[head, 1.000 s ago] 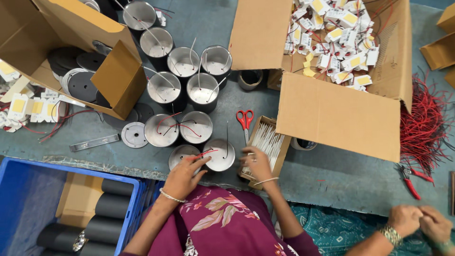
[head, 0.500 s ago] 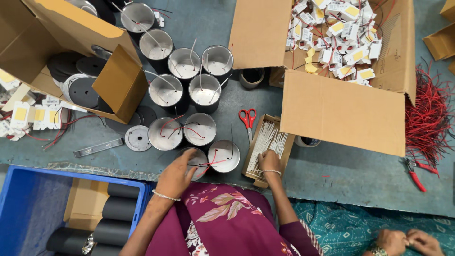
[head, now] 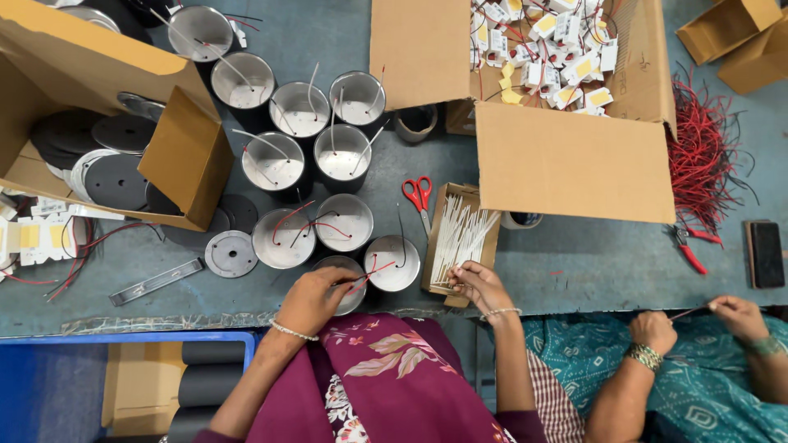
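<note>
Left hand (head: 310,299): I am resting it on the near metal can (head: 343,283), my fingers (head: 338,283) pinching narrow on a red wire (head: 371,272) at the can's rim.
Red wire: it is running from my left fingers up and right, across the next can (head: 392,262), which is standing just beside the near one.
Right hand (head: 480,285): I am reaching into the near end of the small open box (head: 460,234), my fingers (head: 456,272) closing on the ends of the white sleeves (head: 460,238); how many I am gripping I cannot tell.
White sleeves: they are lying lengthwise in the small box, fanning out toward its far end.
Other cans: two with red wires (head: 283,238) (head: 343,221) are standing just beyond the near pair; more cans with white wires (head: 300,108) are standing farther back in rows.
Scissors (head: 419,197): red-handled, lying on the surface (head: 574,254) between the cans and the small box.
Round plate (head: 231,253): lying flat, left of the cans, with a flat metal strip (head: 156,281) nearer my edge.
Left carton (head: 107,123): open, holding dark discs.
Right carton (head: 566,123): open, holding small white and yellow parts with wires.
Red wire bundle (head: 702,156): heaped right of that carton, red pliers (head: 689,246) near it.
Blue crate (head: 123,385): below the surface at my left, holding dark rolls.
Co-worker: a person in green at my right is holding a thin piece between two hands (head: 652,328) (head: 739,316).
</note>
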